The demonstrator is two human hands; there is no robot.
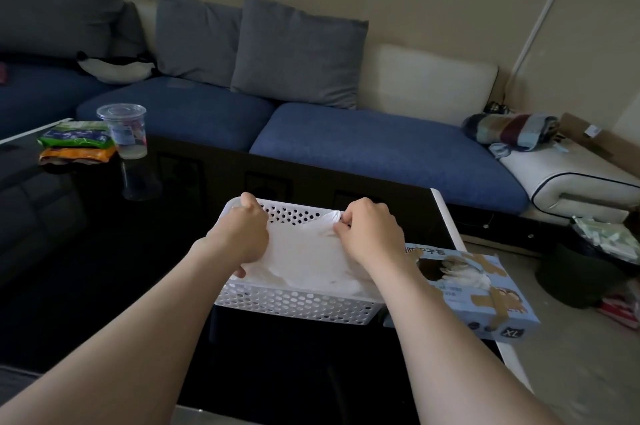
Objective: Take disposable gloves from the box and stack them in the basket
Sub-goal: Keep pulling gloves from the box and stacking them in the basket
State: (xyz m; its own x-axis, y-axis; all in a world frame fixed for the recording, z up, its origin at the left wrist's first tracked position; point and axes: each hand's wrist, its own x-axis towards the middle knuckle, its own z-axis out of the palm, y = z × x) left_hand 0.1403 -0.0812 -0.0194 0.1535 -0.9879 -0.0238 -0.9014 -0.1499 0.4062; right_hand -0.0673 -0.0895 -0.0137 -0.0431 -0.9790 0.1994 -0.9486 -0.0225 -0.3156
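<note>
A white perforated plastic basket (294, 303) stands on the dark glossy table, near its right end. A thin white disposable glove (304, 255) is spread over the basket, on top of other white gloves in it. My left hand (242, 234) grips the glove's left edge and my right hand (370, 234) pinches its far right corner. To the right of the basket lies the light blue glove box (485, 296), marked XL, with white gloves poking out of its opening.
A clear plastic cup (126, 130) and snack packets (76, 144) sit at the table's far left. A blue sofa (381, 147) with grey cushions runs behind the table. A dark bin (585, 272) stands on the floor to the right.
</note>
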